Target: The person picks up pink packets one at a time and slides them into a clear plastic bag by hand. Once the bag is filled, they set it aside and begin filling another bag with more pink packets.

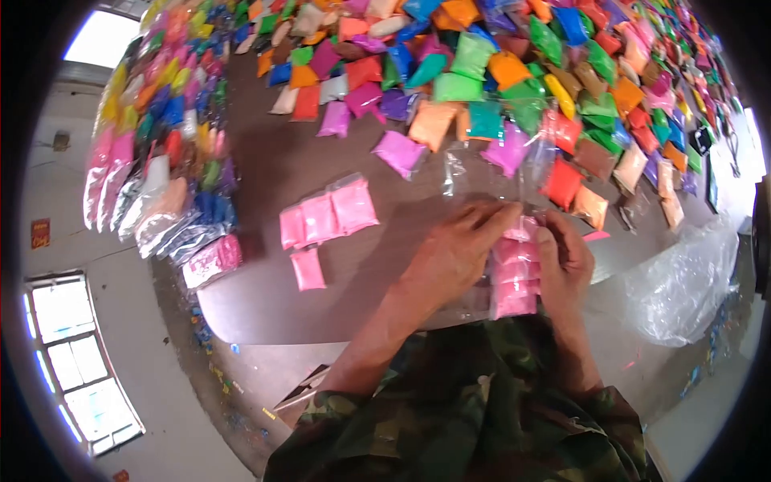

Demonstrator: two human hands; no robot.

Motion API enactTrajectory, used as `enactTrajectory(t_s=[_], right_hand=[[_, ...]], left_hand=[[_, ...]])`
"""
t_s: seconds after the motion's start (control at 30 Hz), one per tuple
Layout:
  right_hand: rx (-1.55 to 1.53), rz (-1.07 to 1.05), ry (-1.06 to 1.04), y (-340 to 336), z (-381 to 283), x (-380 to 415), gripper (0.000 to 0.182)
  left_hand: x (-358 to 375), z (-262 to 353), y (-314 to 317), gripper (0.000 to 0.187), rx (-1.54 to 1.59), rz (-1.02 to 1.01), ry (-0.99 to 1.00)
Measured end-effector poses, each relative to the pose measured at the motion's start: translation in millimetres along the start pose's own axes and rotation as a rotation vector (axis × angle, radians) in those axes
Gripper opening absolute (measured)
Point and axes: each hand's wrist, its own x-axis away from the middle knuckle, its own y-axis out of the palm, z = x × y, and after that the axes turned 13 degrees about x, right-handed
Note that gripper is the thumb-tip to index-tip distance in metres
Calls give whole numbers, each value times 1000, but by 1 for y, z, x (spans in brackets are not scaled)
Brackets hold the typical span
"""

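A clear plastic bag [515, 277] with several pink packets stacked in a column lies at the table's front edge, close to my body. My left hand [462, 249] reaches across to its upper left side, fingers bent and pressed together on the plastic. On the other side my right hand [567, 255] grips the bag's edge, thumb against the pink packets and fingers curled. The fingertips are partly hidden. To the left lie a row of pink packets [329, 213] and a single pink packet [307, 268] below it.
A large pile of coloured packets [474, 56] covers the back of the dark table [265, 313]. Filled clear bags [165, 177] line the left edge. A crumpled clear plastic bag [683, 281] hangs at the right edge. Transparent wrappers [459, 173] lie beyond my hands.
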Motion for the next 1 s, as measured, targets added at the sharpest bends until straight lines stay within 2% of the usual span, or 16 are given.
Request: enactTrajectory(t_s=[0.03,0.13,0.17,0.23,0.3,0.4,0.6,0.8,0.93,1.0], right_hand=[[60,11,-29,-1,2,0,33],[58,20,-11,-1,6,-1,32],[42,17,-28,0,5,-1,31],[69,8,-39,-1,2,-1,30],[71,3,-35,-1,1,-1,29],[45,-20,-22,0,1,-1,27],[15,-75,-22,-4,3,-2,26],[-32,-80,24,-5,2,0,28],[-79,-89,25,-6,4,-1,31],[-119,-88,31,-5,4,-1,31]], left_hand=[[2,-1,-4,41,-54,30,73],[28,17,-26,35,-153,156,-43],[41,19,-36,24,-326,245,9],[77,14,-60,21,-458,456,-203],[118,1,-86,28,-434,615,-456],[144,-1,-112,39,-557,682,-699],[164,-11,-120,49,-343,735,-680],[170,6,-107,59,-4,572,-698],[129,25,-91,53,324,532,-529],[104,37,-80,48,349,513,-461]])
